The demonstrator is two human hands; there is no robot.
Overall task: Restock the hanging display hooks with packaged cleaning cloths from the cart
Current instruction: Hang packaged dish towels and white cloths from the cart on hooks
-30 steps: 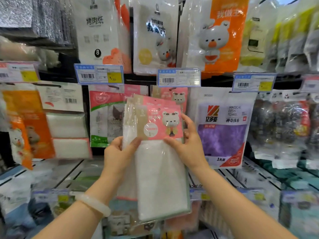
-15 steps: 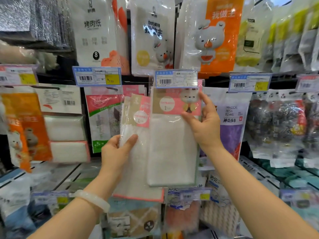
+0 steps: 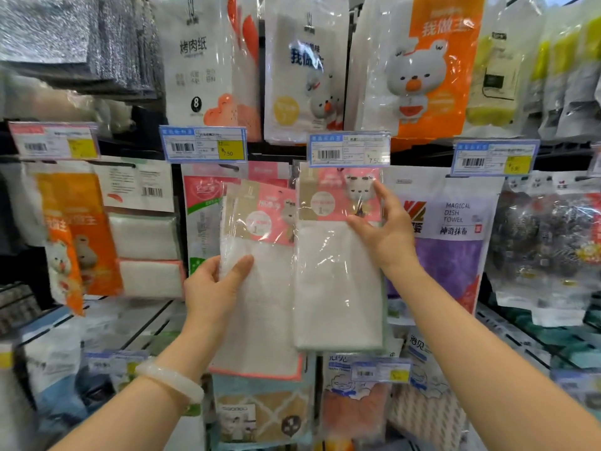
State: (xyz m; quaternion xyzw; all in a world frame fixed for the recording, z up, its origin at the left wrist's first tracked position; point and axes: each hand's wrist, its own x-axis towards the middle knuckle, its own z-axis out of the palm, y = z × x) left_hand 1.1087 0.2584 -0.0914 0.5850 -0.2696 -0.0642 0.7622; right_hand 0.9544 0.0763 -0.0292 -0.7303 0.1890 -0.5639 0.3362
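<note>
right hand (image 3: pixel 387 236) pinches the cloth pack (image 3: pixel 338 255) by its pink card, up under the price tag (image 3: pixel 349 153). left hand (image 3: pixel 214 288) grips the spare packs (image 3: pixel 260 275). light, floppy, slick film, so best held by the stiff card.

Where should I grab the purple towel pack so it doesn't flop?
Probably pinch the purple dish towel pack at its white top part, coming straight from the front. It hangs flat and upright facing you, and the right hand overlaps its left edge, so the top middle looks freest.
</note>
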